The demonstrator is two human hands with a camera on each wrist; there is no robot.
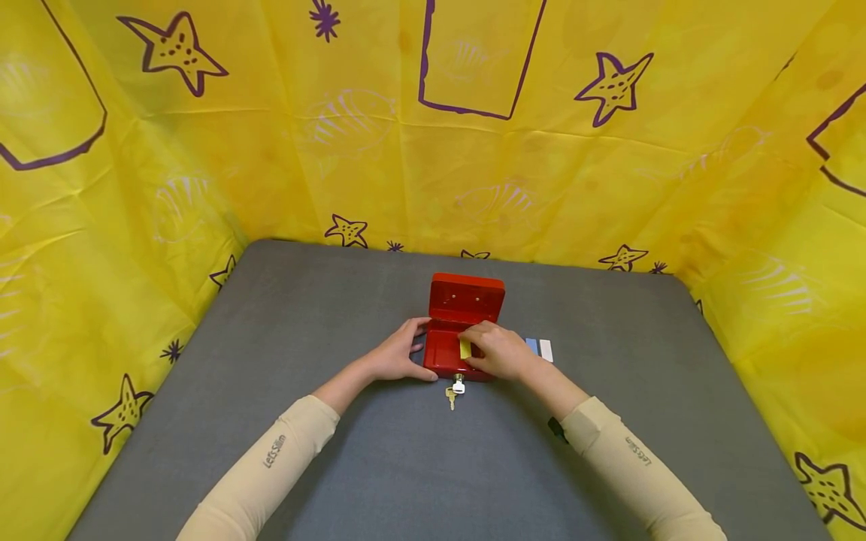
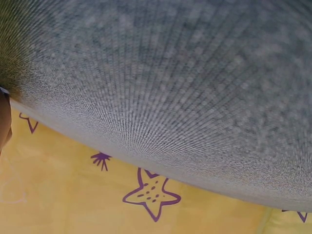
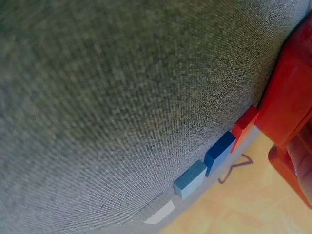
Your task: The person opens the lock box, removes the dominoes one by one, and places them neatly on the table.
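A small red cash box (image 1: 443,349) stands on the grey table with its lid (image 1: 467,297) raised. My left hand (image 1: 395,357) holds the box's left side, the thumb at the front corner and the fingers towards the back. Over the box's inside, my right hand (image 1: 497,352) pinches a yellow block (image 1: 465,349) and hides the right part of the box. A silver key (image 1: 458,388) sits in the front lock, and a brass-coloured key (image 1: 451,397) hangs beside it. Only a sliver of the left hand (image 2: 5,119) shows in the left wrist view.
Right of the box, the right wrist view shows a row of blocks: red (image 3: 244,127), dark blue (image 3: 219,152), light blue (image 3: 190,179) and white (image 3: 161,213). Yellow cloth (image 1: 379,150) with sea drawings surrounds the table (image 1: 325,300) at the back and sides.
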